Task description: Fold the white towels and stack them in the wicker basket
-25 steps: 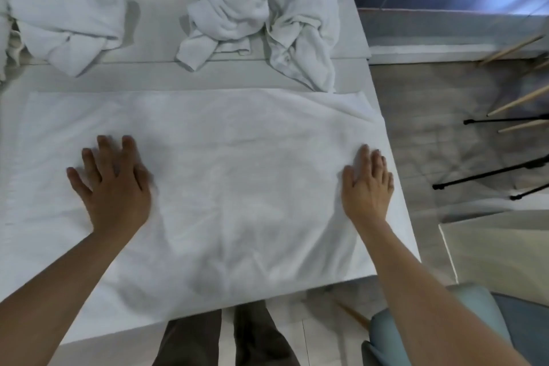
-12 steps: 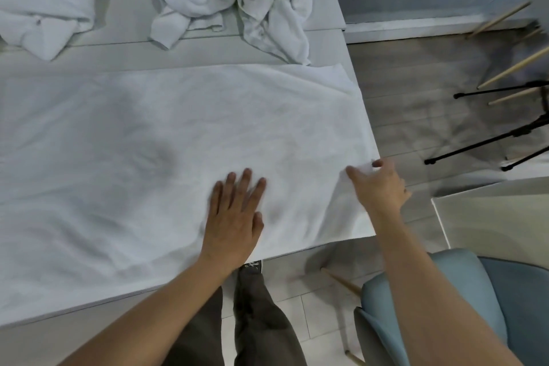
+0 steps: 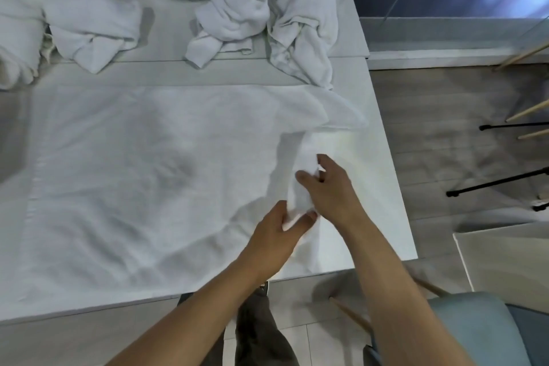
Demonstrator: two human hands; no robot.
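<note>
- Head view, looking down: the white towel (image 3: 133, 175) I am working on lies spread over the near part of the white table (image 3: 389, 217). It is flat across its left and middle, and its near edge runs along the table's front edge.
- The towel's right end is lifted off the table and gathered into a loose bunch that stands between my two hands. Its far right corner lies rumpled on the table beyond them.
- My left hand (image 3: 276, 232) sits at the near side of the bunch. Its thumb and fingers (image 3: 281, 208) are curled in and pinch the lower part of the cloth.
- My right hand (image 3: 332, 193) is just beyond it, close against the left thumb tip. Its fingers (image 3: 325, 160) are half curled round the upper part of the bunch, with the thumb on the left side and cloth showing between thumb and forefinger.
- Both hands grasp the same towel, and neither is released.
- Crumpled towels (image 3: 234, 12) lie in a heap along the far side of the table, well apart from my hands. The end of the rightmost one reaches down near the far right corner of the spread towel.
- Right of the table are a grey wood floor (image 3: 430, 134) and black tripod legs (image 3: 499, 183).
- A blue chair (image 3: 481, 333) stands at the lower right, just beside my right forearm.
</note>
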